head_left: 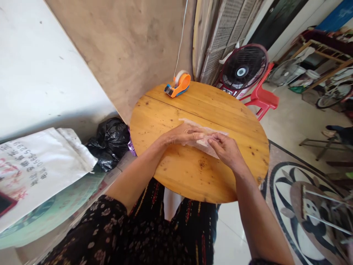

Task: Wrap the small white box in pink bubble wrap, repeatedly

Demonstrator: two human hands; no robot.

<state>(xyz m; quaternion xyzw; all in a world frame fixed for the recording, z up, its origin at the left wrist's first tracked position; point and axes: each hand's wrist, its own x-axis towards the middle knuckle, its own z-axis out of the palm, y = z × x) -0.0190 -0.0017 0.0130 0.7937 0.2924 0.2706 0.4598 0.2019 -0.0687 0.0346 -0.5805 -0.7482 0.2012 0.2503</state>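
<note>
A thin, translucent whitish sheet (205,144), like plastic film or a bag, lies on the round wooden table (193,176). My left hand (185,133) rests on its left part, palm down, with the fingers stretched to the right. At the sheet's right part my right hand (224,147) has thumb and fingertips pinched together on the film. The fingertips of both hands are close to each other over the sheet's middle. An orange tape dispenser (182,84) with a roll of tape stands at the table's far edge.
Behind the table's right side are a fan (242,70) and a red plastic chair (263,96). A black plastic bag (111,141) and a white printed sack (46,162) lie to the left. A wooden board (132,48) leans beyond the table.
</note>
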